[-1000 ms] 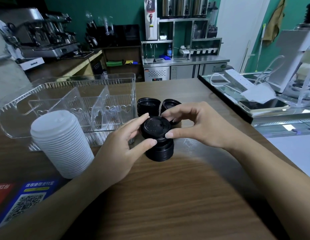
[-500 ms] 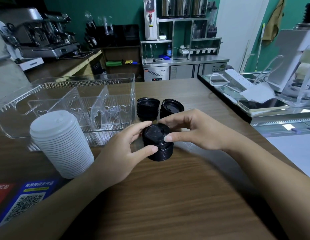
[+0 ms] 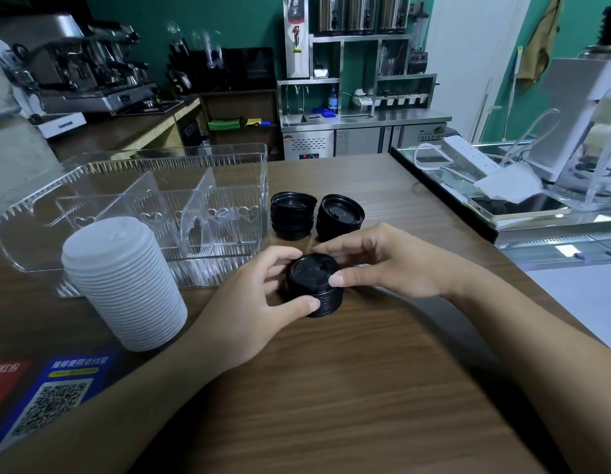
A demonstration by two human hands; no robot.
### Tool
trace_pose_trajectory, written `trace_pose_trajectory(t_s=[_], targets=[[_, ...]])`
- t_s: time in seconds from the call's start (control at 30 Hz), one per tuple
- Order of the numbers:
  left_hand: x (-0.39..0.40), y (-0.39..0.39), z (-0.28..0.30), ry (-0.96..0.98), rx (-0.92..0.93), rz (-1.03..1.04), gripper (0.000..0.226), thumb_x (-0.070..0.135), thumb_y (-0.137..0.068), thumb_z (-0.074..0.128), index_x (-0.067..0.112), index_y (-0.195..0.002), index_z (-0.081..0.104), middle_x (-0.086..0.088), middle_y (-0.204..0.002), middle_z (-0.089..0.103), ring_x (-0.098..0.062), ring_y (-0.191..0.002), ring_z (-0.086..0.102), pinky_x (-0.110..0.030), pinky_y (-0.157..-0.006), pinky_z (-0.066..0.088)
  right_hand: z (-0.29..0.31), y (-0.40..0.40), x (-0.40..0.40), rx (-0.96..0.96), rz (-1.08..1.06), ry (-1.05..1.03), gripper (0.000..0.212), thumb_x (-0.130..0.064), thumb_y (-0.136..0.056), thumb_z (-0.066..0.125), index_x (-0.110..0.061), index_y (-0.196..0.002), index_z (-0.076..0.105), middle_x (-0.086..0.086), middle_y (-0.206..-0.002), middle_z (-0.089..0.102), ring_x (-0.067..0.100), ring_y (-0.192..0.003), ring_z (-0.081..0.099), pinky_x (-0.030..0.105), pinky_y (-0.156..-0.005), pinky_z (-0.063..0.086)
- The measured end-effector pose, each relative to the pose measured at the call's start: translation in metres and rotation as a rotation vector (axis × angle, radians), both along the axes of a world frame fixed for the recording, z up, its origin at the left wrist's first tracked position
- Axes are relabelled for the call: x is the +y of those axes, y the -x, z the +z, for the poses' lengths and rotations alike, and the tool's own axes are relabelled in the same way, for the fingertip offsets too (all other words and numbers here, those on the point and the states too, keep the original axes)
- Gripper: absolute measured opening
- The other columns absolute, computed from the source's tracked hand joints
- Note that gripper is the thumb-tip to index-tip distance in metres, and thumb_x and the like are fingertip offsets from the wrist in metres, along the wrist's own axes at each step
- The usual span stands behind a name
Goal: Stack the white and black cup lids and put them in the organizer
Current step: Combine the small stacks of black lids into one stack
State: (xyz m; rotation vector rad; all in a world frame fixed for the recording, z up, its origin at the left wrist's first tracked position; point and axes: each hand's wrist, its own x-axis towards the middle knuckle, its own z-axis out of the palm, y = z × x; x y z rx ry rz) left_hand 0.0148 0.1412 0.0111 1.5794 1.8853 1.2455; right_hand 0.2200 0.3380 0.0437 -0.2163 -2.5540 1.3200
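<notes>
A short stack of black cup lids [image 3: 314,285] stands on the wooden table [image 3: 365,388] at the centre. My left hand [image 3: 256,313] grips its left side with thumb and fingers. My right hand [image 3: 382,265] pinches the top lid from the right. Two more stacks of black lids [image 3: 292,215] [image 3: 340,215] stand just behind, the right one tilted. A tall stack of white lids [image 3: 122,282] stands to the left. The clear plastic organizer [image 3: 160,165] with dividers sits behind the white stack and holds nothing.
Payment stickers with a QR code [image 3: 54,401] lie on the table at the near left. A raised glass counter with a phone [image 3: 516,206], power strip and cables borders the table on the right. An espresso machine [image 3: 88,73] stands far left.
The top black lid, held slightly raised a second ago, has come down onto the stack. Both hands stayed on the stack and shifted slightly toward me.
</notes>
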Motion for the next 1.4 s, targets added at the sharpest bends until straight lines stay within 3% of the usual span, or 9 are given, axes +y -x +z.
trace_pose_trajectory(t_s=[0.23, 0.33, 0.4, 0.47, 0.53, 0.67, 0.83, 1.1, 1.4], targets=[[0.002, 0.001, 0.000, 0.003, -0.102, -0.010, 0.058, 0.031, -0.089, 0.098, 0.039, -0.137, 0.068, 0.021, -0.139, 0.077, 0.004, -0.135, 0.069, -0.024, -0.117, 0.053, -0.004, 0.001, 0.004, -0.001, 0.010, 0.043, 0.051, -0.006, -0.101, 0.079, -0.006, -0.150, 0.066, 0.001, -0.141, 0.077, 0.018, -0.134, 0.072, 0.040, -0.121, 0.053], [0.004, 0.002, -0.001, 0.003, -0.111, -0.009, 0.058, 0.028, -0.089, 0.098, 0.037, -0.137, 0.068, 0.018, -0.139, 0.077, 0.004, -0.134, 0.069, -0.026, -0.119, 0.054, -0.005, 0.002, 0.004, 0.055, -0.045, 0.052, 0.053, -0.017, -0.095, 0.086, -0.006, -0.144, 0.071, 0.001, -0.136, 0.080, 0.019, -0.129, 0.075, 0.043, -0.118, 0.056], [0.004, 0.003, -0.003, 0.005, -0.110, -0.011, 0.058, 0.027, -0.089, 0.098, 0.037, -0.138, 0.067, 0.017, -0.140, 0.076, 0.002, -0.136, 0.069, -0.030, -0.120, 0.053, -0.003, 0.004, 0.004, 0.182, -0.149, 0.039, 0.042, -0.021, -0.093, 0.087, -0.008, -0.132, 0.079, 0.002, -0.123, 0.084, 0.020, -0.117, 0.080, 0.040, -0.110, 0.061], [0.004, 0.003, -0.003, 0.004, -0.097, -0.011, 0.058, 0.028, -0.090, 0.098, 0.039, -0.138, 0.067, 0.018, -0.141, 0.076, 0.002, -0.136, 0.069, -0.032, -0.121, 0.053, -0.004, 0.006, 0.006, 0.320, -0.299, -0.020, 0.025, -0.017, -0.096, 0.086, -0.012, -0.121, 0.083, 0.002, -0.109, 0.086, 0.010, -0.099, 0.081, 0.027, -0.094, 0.061], [0.004, 0.003, -0.003, 0.000, -0.082, -0.008, 0.058, 0.029, -0.091, 0.098, 0.038, -0.139, 0.067, 0.020, -0.140, 0.075, 0.004, -0.135, 0.069, -0.031, -0.121, 0.053, -0.007, 0.007, 0.010, 0.345, -0.466, -0.252, 0.023, -0.022, -0.097, 0.088, -0.019, -0.120, 0.084, -0.004, -0.104, 0.084, 0.003, -0.090, 0.074, 0.024, -0.086, 0.055], [0.003, 0.001, -0.002, -0.001, -0.037, 0.002, 0.077, 0.052, -0.085, 0.094, 0.036, -0.154, 0.064, 0.021, -0.147, 0.072, 0.007, -0.138, 0.066, -0.029, -0.122, 0.052, -0.020, 0.016, 0.018, 0.258, -0.581, -0.611, 0.036, -0.031, -0.098, 0.086, -0.022, -0.132, 0.080, -0.006, -0.118, 0.073, 0.016, -0.112, 0.065, 0.034, -0.102, 0.053], [0.000, -0.002, 0.001, 0.014, -0.002, -0.010, 0.072, 0.045, -0.094, 0.091, 0.034, -0.159, 0.062, 0.023, -0.148, 0.073, 0.009, -0.140, 0.064, -0.028, -0.125, 0.049, -0.025, 0.030, 0.024, 0.253, -0.676, -0.741, 0.033, -0.027, -0.096, 0.087, -0.018, -0.128, 0.082, 0.002, -0.116, 0.073, 0.034, -0.111, 0.064, 0.054, -0.098, 0.052], [0.001, -0.003, 0.002, 0.027, 0.025, -0.002, 0.069, 0.037, -0.098, 0.091, 0.032, -0.161, 0.062, 0.024, -0.146, 0.074, 0.010, -0.140, 0.063, -0.020, -0.122, 0.047, -0.030, 0.036, 0.029, 0.231, -0.706, -0.782, 0.012, -0.025, -0.098, 0.083, -0.024, -0.109, 0.087, -0.002, -0.107, 0.075, 0.033, -0.104, 0.062, 0.050, -0.092, 0.045], [0.001, -0.004, 0.002, 0.026, 0.018, -0.012, 0.068, 0.036, -0.098, 0.090, 0.032, -0.160, 0.063, 0.026, -0.143, 0.075, 0.011, -0.138, 0.064, -0.023, -0.123, 0.048, -0.033, 0.039, 0.028, 0.188, -0.704, -0.810, 0.011, -0.026, -0.099, 0.080, -0.024, -0.108, 0.086, -0.002, -0.105, 0.074, 0.030, -0.104, 0.060, 0.046, -0.092, 0.038]])
